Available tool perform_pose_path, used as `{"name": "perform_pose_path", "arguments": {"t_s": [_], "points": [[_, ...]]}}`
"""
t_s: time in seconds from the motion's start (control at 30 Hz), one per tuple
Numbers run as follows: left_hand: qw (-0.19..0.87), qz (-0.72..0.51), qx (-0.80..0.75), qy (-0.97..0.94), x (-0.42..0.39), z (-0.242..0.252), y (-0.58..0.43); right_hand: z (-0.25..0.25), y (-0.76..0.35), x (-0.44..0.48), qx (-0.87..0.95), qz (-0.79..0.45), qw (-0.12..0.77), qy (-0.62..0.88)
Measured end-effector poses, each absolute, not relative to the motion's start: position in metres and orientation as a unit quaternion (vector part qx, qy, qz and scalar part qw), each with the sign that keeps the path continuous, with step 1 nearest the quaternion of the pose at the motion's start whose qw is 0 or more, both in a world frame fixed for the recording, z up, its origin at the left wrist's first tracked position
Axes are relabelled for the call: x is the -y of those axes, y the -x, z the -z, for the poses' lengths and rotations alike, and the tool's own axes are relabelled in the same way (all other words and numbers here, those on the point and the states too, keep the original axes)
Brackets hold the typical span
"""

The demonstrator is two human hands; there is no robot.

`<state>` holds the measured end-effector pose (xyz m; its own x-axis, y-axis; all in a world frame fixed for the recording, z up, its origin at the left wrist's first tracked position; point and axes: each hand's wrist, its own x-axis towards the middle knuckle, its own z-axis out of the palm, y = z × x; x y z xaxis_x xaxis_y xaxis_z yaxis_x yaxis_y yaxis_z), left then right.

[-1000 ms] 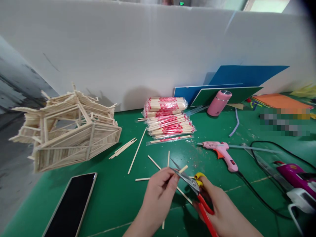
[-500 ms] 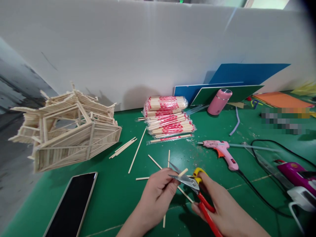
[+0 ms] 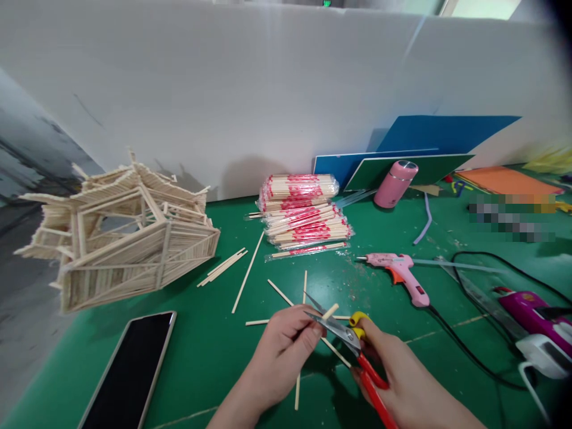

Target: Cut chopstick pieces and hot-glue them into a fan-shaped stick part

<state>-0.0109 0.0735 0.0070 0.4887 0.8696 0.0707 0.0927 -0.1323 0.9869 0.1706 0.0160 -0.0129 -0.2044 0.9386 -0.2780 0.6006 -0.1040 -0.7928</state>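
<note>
Left hand [image 3: 283, 345] and right hand [image 3: 391, 363] are close together above the green table [image 3: 201, 357]; the left is closed, pinching a short stick [image 3: 330, 311] between thumb and fingers, its pale end poking up past them; the right grips red-and-yellow-handled scissors [image 3: 350, 335], whose blades stand apart with the stick's end between them; whether they touch it is too small to tell. Beneath the hands, several crossed sticks [image 3: 280, 292] lie on the table, partly hidden by the left hand; farther off, one loose stick [image 3: 248, 273] lies beside a small bunch of sticks [image 3: 222, 268]. Packets of chopsticks [image 3: 308, 226] are piled behind, near the white wall [image 3: 223, 89]; on the left stands a stick house [image 3: 120, 280], with a phone [image 3: 129, 369] in front; on the right lies a pink glue gun [image 3: 400, 271]; a pink flask [image 3: 395, 187] stands before a green board [image 3: 442, 167].
</note>
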Motion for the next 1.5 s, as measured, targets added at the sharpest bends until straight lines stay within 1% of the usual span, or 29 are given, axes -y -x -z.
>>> {"name": "perform_pose_path", "arguments": {"t_s": [0.13, 0.3, 0.4, 0.5, 0.63, 0.8, 0.9, 0.97, 1.07, 1.1, 1.17, 1.23, 1.33, 1.4, 1.5], "points": [[0.641, -0.355, -0.358, -0.578, -0.072, -0.002, 0.010, 0.012, -0.175, -0.016, 0.648, -0.408, 0.187, 0.615], [0.787, -0.346, -0.323, -0.396, -0.068, 0.005, 0.006, 0.014, -0.184, -0.014, 0.674, -0.375, 0.172, 0.614], [0.838, -0.326, -0.291, -0.328, -0.068, 0.005, 0.004, 0.015, -0.186, -0.014, 0.679, -0.362, 0.173, 0.615], [0.865, -0.314, -0.262, -0.289, -0.069, 0.005, 0.003, 0.011, -0.183, -0.014, 0.679, -0.382, 0.175, 0.601], [0.876, -0.322, -0.242, -0.265, -0.069, 0.007, 0.004, 0.005, -0.177, -0.015, 0.674, -0.416, 0.180, 0.584], [0.882, -0.337, -0.234, -0.233, -0.067, 0.008, -0.001, 0.005, -0.173, -0.015, 0.656, -0.415, 0.185, 0.602], [0.838, -0.369, -0.297, -0.270, -0.065, 0.009, -0.007, 0.009, -0.171, -0.016, 0.632, -0.418, 0.185, 0.626], [0.745, -0.410, -0.372, -0.373, -0.063, 0.011, -0.009, 0.011, -0.170, -0.017, 0.619, -0.414, 0.187, 0.640], [0.554, -0.442, -0.452, -0.541, -0.058, 0.013, -0.009, 0.013, -0.169, -0.017, 0.620, -0.407, 0.188, 0.644], [0.514, -0.441, -0.458, -0.575, -0.057, 0.014, -0.009, 0.014, -0.170, -0.016, 0.624, -0.404, 0.192, 0.641], [0.495, -0.434, -0.449, -0.604, -0.056, 0.015, -0.007, 0.015, -0.171, -0.015, 0.632, -0.400, 0.198, 0.633], [0.535, -0.432, -0.429, -0.586, -0.056, 0.017, -0.005, 0.017, -0.173, -0.015, 0.640, -0.389, 0.203, 0.631], [0.651, -0.430, -0.389, -0.490, -0.060, 0.018, -0.006, 0.019, -0.177, -0.014, 0.647, -0.372, 0.205, 0.633], [0.729, -0.407, -0.354, -0.422, -0.063, 0.017, -0.006, 0.017, -0.179, -0.015, 0.651, -0.366, 0.205, 0.633], [0.794, -0.371, -0.316, -0.363, -0.066, 0.012, -0.006, 0.012, -0.179, -0.016, 0.653, -0.380, 0.200, 0.624]]}}
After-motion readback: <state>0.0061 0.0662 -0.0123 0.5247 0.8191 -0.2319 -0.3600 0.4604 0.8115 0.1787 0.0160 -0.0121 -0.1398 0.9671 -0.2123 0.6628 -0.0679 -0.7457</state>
